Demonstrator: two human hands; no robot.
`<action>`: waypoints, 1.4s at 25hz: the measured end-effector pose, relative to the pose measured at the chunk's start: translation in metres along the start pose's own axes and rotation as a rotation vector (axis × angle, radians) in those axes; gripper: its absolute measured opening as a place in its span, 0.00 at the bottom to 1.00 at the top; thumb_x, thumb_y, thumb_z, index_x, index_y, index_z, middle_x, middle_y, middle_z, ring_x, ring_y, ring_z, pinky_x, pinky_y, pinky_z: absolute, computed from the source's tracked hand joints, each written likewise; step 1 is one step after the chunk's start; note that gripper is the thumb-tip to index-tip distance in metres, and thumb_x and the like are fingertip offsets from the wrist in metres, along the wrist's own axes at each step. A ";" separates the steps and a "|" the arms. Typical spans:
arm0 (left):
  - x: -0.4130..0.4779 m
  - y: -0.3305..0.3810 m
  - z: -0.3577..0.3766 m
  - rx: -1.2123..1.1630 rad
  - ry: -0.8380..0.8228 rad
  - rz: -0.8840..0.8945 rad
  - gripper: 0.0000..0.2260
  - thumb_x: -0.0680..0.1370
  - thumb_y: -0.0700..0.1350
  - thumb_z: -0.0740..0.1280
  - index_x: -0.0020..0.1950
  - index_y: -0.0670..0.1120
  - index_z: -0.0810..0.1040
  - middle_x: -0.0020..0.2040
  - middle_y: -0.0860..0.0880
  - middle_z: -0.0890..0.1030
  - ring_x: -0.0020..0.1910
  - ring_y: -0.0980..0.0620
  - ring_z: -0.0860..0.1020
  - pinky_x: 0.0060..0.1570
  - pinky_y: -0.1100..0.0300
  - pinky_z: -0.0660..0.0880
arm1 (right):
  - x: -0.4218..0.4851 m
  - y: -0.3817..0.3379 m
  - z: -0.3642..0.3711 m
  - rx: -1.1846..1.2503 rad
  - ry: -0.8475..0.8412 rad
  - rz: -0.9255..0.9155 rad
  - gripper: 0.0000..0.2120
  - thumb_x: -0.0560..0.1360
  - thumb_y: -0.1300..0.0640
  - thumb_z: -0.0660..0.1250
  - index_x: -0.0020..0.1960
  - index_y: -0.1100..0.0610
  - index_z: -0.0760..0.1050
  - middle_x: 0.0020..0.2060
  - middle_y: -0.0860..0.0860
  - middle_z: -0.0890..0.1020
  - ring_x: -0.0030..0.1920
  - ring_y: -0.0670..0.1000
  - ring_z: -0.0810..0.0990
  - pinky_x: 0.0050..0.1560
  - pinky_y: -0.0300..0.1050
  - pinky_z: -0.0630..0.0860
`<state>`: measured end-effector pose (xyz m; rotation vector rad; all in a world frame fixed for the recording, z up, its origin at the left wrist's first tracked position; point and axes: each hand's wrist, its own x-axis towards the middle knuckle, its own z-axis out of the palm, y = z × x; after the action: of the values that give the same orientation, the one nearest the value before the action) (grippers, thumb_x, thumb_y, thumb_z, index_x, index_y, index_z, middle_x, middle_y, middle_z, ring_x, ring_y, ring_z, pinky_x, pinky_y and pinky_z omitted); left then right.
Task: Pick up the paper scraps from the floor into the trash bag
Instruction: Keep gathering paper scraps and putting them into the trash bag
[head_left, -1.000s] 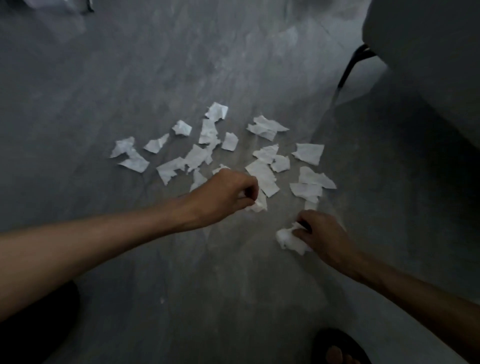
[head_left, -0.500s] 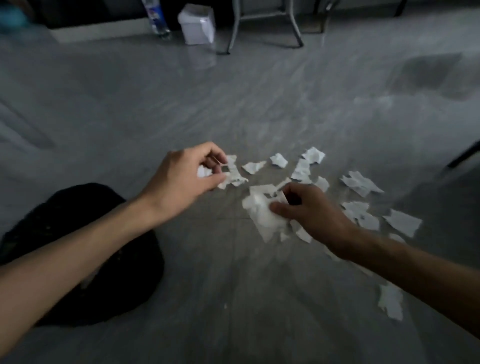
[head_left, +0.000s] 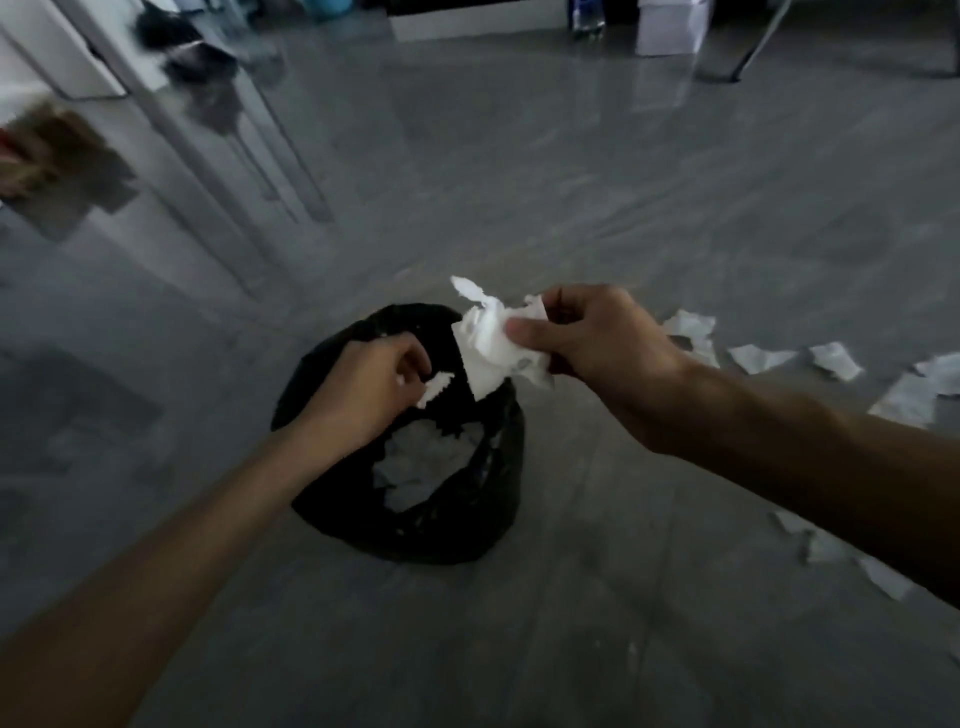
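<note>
Black trash bag (head_left: 447, 535) slumped on grey floor, mouth open upward, white scraps (head_left: 421, 467) already inside. Crumpled wad of white scraps (head_left: 485, 343) held above bag's far rim; small single scrap (head_left: 435, 387) over the opening. More torn white scraps (head_left: 758, 358) flat on floor to the right, well apart from bag, some blurred nr right edge.

**What you can't make out**

Your left hand (head_left: 363, 395) covers part of the bag (head_left: 457, 530) mouth, so the paper inside shows only partly. The wad (head_left: 488, 343) in your right hand (head_left: 597, 353) hides how many scraps it holds. The scraps (head_left: 758, 358) at right run off the frame edge. The top-left clutter (head_left: 47, 166) is smeared by motion blur, unreadable.
</note>
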<state>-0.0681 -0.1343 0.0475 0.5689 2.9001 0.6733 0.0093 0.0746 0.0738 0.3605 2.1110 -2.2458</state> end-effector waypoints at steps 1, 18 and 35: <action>-0.004 -0.015 0.004 0.029 -0.102 -0.045 0.07 0.70 0.38 0.70 0.45 0.48 0.79 0.39 0.50 0.82 0.39 0.52 0.80 0.37 0.67 0.70 | 0.008 0.005 0.013 -0.038 0.010 0.003 0.08 0.71 0.60 0.71 0.47 0.64 0.79 0.44 0.62 0.85 0.44 0.59 0.84 0.49 0.57 0.80; -0.002 0.134 0.046 -0.054 -0.141 0.218 0.14 0.72 0.40 0.65 0.56 0.50 0.75 0.54 0.51 0.80 0.52 0.50 0.78 0.54 0.55 0.75 | -0.055 0.039 -0.121 -0.507 -0.115 0.194 0.08 0.72 0.67 0.68 0.47 0.56 0.79 0.41 0.53 0.84 0.38 0.48 0.85 0.41 0.38 0.81; -0.024 0.308 0.328 0.432 -0.817 0.836 0.24 0.73 0.50 0.69 0.67 0.48 0.67 0.65 0.42 0.72 0.59 0.41 0.75 0.51 0.52 0.74 | -0.307 0.276 -0.296 -1.016 0.390 0.719 0.14 0.71 0.57 0.67 0.55 0.55 0.70 0.53 0.56 0.75 0.51 0.58 0.77 0.45 0.49 0.75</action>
<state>0.1183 0.2443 -0.1087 1.6631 1.9418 -0.1685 0.4013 0.3068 -0.1509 1.2431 2.3823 -0.6360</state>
